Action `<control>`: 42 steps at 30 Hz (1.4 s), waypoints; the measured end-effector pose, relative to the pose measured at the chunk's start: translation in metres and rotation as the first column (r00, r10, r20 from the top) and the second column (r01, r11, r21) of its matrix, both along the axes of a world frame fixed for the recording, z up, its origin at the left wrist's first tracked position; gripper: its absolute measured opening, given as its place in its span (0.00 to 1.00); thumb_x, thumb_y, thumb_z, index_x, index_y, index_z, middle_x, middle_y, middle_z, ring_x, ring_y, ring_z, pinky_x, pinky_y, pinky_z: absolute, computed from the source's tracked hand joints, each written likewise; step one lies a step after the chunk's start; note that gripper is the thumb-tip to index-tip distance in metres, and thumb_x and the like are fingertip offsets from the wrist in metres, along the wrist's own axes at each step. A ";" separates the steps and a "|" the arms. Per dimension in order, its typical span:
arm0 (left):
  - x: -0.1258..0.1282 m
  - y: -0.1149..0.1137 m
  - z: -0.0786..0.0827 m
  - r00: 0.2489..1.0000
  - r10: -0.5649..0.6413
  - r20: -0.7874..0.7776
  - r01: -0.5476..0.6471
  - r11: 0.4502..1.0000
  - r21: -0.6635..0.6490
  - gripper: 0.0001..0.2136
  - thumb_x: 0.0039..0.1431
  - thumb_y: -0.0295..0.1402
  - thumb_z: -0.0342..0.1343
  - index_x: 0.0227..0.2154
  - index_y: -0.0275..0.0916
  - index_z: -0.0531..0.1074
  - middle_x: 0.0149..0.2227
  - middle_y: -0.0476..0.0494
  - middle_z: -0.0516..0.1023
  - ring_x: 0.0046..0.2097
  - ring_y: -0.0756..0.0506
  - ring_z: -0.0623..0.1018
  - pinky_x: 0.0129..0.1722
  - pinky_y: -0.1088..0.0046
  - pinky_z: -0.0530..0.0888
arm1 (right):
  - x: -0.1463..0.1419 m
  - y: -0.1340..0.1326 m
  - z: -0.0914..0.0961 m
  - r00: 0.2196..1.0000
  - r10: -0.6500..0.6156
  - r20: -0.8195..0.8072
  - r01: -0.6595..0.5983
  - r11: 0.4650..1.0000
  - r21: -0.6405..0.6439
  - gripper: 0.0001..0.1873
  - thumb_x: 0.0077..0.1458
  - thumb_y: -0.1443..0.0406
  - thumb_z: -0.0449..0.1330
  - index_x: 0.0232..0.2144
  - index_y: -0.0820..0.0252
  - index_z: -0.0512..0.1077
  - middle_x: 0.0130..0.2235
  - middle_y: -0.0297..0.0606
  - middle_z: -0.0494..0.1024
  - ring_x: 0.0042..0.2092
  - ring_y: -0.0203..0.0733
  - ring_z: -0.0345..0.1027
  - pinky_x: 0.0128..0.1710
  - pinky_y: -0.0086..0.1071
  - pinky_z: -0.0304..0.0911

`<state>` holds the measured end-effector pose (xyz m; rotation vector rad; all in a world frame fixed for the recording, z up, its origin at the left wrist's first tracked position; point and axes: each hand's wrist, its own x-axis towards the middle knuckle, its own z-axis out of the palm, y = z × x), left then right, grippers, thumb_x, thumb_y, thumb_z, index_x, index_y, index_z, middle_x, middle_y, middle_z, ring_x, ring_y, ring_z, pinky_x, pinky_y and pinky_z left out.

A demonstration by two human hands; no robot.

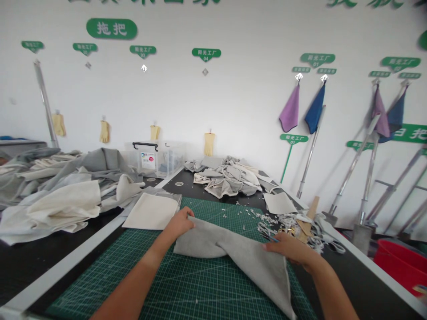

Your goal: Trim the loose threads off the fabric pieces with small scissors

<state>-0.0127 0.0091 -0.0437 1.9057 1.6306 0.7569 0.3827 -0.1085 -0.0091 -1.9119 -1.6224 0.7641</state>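
A grey cloth [210, 238] stretches between my two hands, twisted at its middle, with its right part hanging toward the near side. My left hand [180, 223] pinches its upper left corner. On the other side my right hand [289, 247] grips the upper right part, fingers closed over the edge. By the right fingertips shows a small metal tool with a blue part [269, 234]; whether the hand holds it or it lies behind, I cannot tell. Beneath the cloth is a green cutting mat [187, 289] with a grid. A folded off-white cloth [151, 211] lies just beyond my left hand.
Heaped grey and off-white cloths [66, 182] cover the left table. Another cloth pile [230, 175] lies at the back, near a clear plastic box [156, 160]. Scraps [316, 242] and a light cloth square [279, 203] are at right. A red bucket [402, 262] stands beyond the right edge.
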 end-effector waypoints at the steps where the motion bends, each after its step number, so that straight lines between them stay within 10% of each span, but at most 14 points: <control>1: -0.002 0.003 -0.003 0.997 0.032 -0.069 -0.031 0.999 0.021 0.18 0.44 0.28 0.62 0.42 0.38 0.72 0.33 0.45 0.78 0.36 0.43 0.76 0.32 0.73 0.63 | 0.005 0.005 -0.006 0.994 -0.014 0.111 0.016 1.000 -0.019 0.15 0.42 0.56 0.69 0.20 0.62 0.73 0.21 0.35 0.72 0.25 0.37 0.63 0.23 0.28 0.50; 7: 0.001 0.009 -0.014 0.993 0.094 -0.069 -0.095 0.995 -0.006 0.11 0.54 0.36 0.58 0.35 0.33 0.74 0.37 0.32 0.80 0.41 0.37 0.77 0.36 0.68 0.65 | 0.011 0.014 -0.013 0.969 0.110 0.221 -0.100 0.993 -0.055 0.16 0.51 0.56 0.61 0.23 0.63 0.79 0.20 0.35 0.70 0.25 0.37 0.61 0.25 0.30 0.49; 17: 0.023 0.001 -0.015 0.867 -0.126 0.482 0.157 0.987 -0.024 0.13 0.50 0.28 0.56 0.40 0.37 0.76 0.28 0.50 0.74 0.30 0.48 0.72 0.30 0.75 0.64 | -0.001 0.029 -0.032 0.961 0.118 0.252 -0.130 0.991 0.032 0.18 0.55 0.57 0.57 0.24 0.61 0.80 0.21 0.35 0.71 0.26 0.38 0.62 0.28 0.30 0.49; 33: 0.039 0.008 -0.027 0.872 -0.060 0.486 -0.033 0.983 0.181 0.16 0.62 0.39 0.46 0.34 0.38 0.78 0.38 0.42 0.81 0.43 0.42 0.77 0.44 0.69 0.70 | -0.125 0.032 0.002 0.954 0.292 0.066 -0.296 0.890 0.348 0.14 0.59 0.55 0.57 0.42 0.53 0.76 0.40 0.35 0.80 0.41 0.44 0.71 0.43 0.32 0.60; 42: 0.042 0.014 -0.041 0.901 -0.117 0.417 0.000 0.963 0.271 0.10 0.57 0.32 0.53 0.41 0.40 0.72 0.27 0.51 0.73 0.32 0.47 0.74 0.34 0.73 0.67 | -0.185 0.091 -0.037 0.988 0.154 0.022 -0.148 0.886 0.439 0.15 0.61 0.56 0.55 0.46 0.51 0.75 0.43 0.35 0.80 0.45 0.43 0.72 0.45 0.32 0.60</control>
